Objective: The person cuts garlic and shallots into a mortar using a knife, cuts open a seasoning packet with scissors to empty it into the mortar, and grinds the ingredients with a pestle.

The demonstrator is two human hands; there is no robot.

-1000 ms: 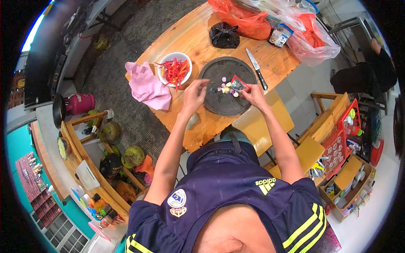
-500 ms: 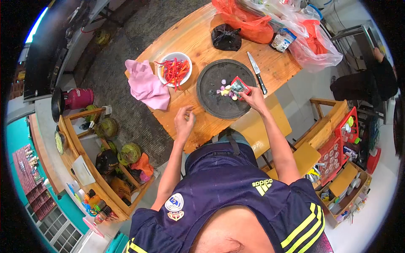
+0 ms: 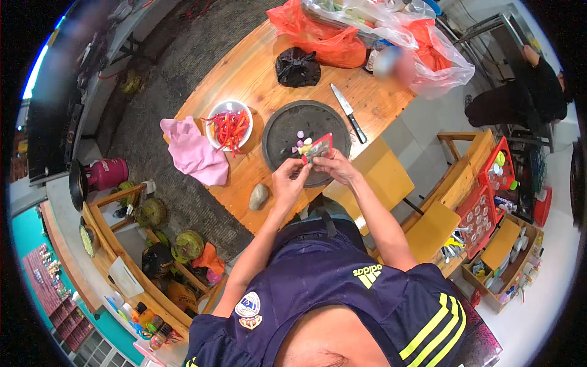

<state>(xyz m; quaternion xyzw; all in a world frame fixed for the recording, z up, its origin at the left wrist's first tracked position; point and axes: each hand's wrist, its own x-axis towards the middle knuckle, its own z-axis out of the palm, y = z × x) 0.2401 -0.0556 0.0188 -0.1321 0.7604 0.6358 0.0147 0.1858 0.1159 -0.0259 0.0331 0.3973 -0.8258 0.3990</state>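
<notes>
Both hands meet over the near edge of a round dark stone plate (image 3: 286, 125). Between them is a small red-edged packet (image 3: 320, 147); my right hand (image 3: 337, 167) grips its right side, and my left hand (image 3: 292, 178) pinches its lower left corner. Peeled shallots and garlic (image 3: 300, 145) lie on the plate just behind the packet, partly hidden by it. Right of the plate is a knife (image 3: 348, 114) with a black handle. A white bowl of red chillies (image 3: 230, 126) stands to the left, and a grey stone (image 3: 258, 197) rests near my left wrist.
A pink cloth (image 3: 194, 153) hangs over the table's left edge. Black (image 3: 298, 67) and red plastic bags (image 3: 318, 38) lie at the back, beside a clear bag (image 3: 449, 72). A yellow stool (image 3: 373, 183) stands right of the table. Another person (image 3: 516, 104) is at the far right.
My left hand has come from the plate's left side to the packet and taken hold of its corner. My right hand has brought the packet nearer my body. The view has shifted.
</notes>
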